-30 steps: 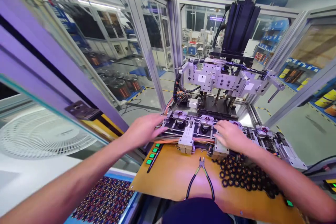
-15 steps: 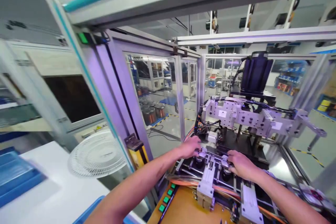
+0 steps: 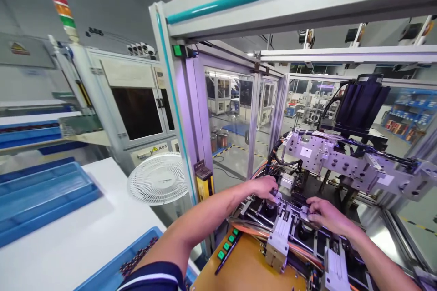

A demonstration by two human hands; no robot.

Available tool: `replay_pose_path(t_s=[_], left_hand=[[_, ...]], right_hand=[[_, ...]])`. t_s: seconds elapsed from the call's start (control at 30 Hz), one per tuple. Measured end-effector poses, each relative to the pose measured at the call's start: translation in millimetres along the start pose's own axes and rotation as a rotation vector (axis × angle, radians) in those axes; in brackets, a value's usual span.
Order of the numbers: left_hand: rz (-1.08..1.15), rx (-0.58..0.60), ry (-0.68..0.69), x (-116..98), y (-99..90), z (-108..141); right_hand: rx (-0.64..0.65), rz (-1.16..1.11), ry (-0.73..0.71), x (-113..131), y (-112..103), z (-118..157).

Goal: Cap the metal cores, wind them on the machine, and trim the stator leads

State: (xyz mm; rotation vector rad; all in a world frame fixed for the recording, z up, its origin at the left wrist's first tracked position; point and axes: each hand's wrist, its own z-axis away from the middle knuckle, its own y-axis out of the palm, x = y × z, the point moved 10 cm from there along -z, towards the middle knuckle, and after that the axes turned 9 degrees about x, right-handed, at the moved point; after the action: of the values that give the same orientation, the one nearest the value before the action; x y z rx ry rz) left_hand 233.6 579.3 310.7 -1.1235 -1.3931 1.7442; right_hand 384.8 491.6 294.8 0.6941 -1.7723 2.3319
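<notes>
Both my arms reach into a framed machine. My left hand (image 3: 265,188) is closed on the top of the left round fixture (image 3: 271,207); its fingers curl down over a small part too hidden to name. To the right, my right hand (image 3: 324,213) has its fingers bent round a small shiny metal piece (image 3: 303,213) on top of the second round fixture (image 3: 305,228). Between the fixtures stands a silver metal slide block (image 3: 280,236). Behind my hands is a perforated metal head plate (image 3: 327,157).
A tan panel (image 3: 251,261) with green buttons (image 3: 226,246) lies in front. At left are a white fan guard (image 3: 164,177), a white table (image 3: 61,232), an empty-looking blue tray (image 3: 44,191) and a blue bin (image 3: 102,277) holding small dark parts. The machine frame (image 3: 191,100) rises beside my left arm.
The view has swung left, so the machine and my hands appear farther right and more of the table and trays shows. Both hands remain at the same two fixtures.
</notes>
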Motion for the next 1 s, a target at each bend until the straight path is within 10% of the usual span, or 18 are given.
replay_pose_path(t_s=[0.2, 0.37, 0.47, 0.6, 0.77, 0.9, 1.0], left_hand=[[0.22, -0.276, -0.033, -40.9, -5.7, 102.3], [0.37, -0.35, -0.165, -68.4, 89.7, 192.2], [0.349, -0.334, -0.214, -73.3, 151.8, 202.7], [0.252, -0.379, -0.162, -73.6, 199.2, 187.0], [0.161, -0.462, -0.019, -81.4, 195.0, 189.2], [0.093, -0.505, 0.152, -115.7, 119.5, 184.4], [0.076, -0.387, 0.319, -160.7, 57.8, 117.8]], right_hand=[[-0.122, -0.05, -0.227, 74.2, 33.6, 90.1], [-0.058, 0.03, -0.282, 109.4, 153.3, 126.5], [0.006, 0.167, -0.245, 117.9, 212.9, 97.6], [0.003, 0.217, -0.219, 125.7, 241.3, 52.4], [-0.152, 0.261, -0.163, 116.6, 190.1, 90.7], [-0.332, 0.27, -0.012, 51.1, 86.5, 183.4], [-0.413, 0.291, 0.202, -32.3, 2.4, 230.6]])
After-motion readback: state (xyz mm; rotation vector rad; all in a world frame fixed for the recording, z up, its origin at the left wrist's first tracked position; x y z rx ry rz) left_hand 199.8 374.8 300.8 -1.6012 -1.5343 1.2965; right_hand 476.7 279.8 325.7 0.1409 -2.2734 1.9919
